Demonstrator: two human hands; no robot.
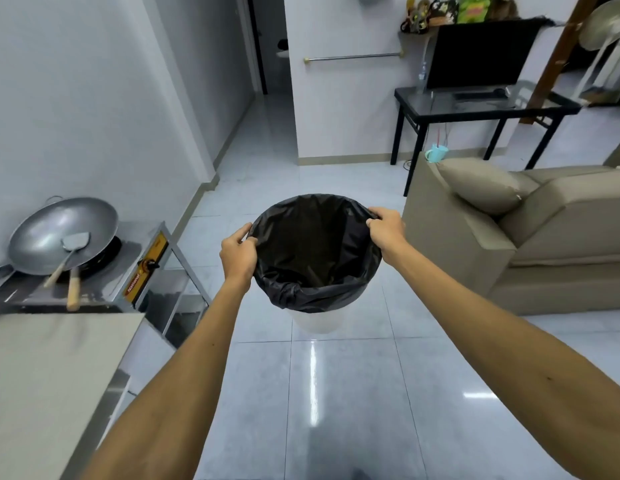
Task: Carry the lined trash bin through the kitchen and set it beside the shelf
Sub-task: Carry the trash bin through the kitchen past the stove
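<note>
A white trash bin [317,320] lined with a black bag [312,251] hangs in front of me over the tiled floor. My left hand [237,254] grips the bin's left rim, fingers closed over the bag. On the right rim, my right hand [386,226] is closed the same way. Both arms are stretched forward. The bag is folded over the rim and looks empty inside. A small wall shelf [414,32] with several items shows at the far upper right.
A steel stove stand [142,271] with a wok [64,233] and spatula is on my left, a grey counter [49,375] nearer. A beige sofa [543,237] is on the right. Beyond stands a black table [481,109] with a monitor. A corridor [267,109] runs ahead.
</note>
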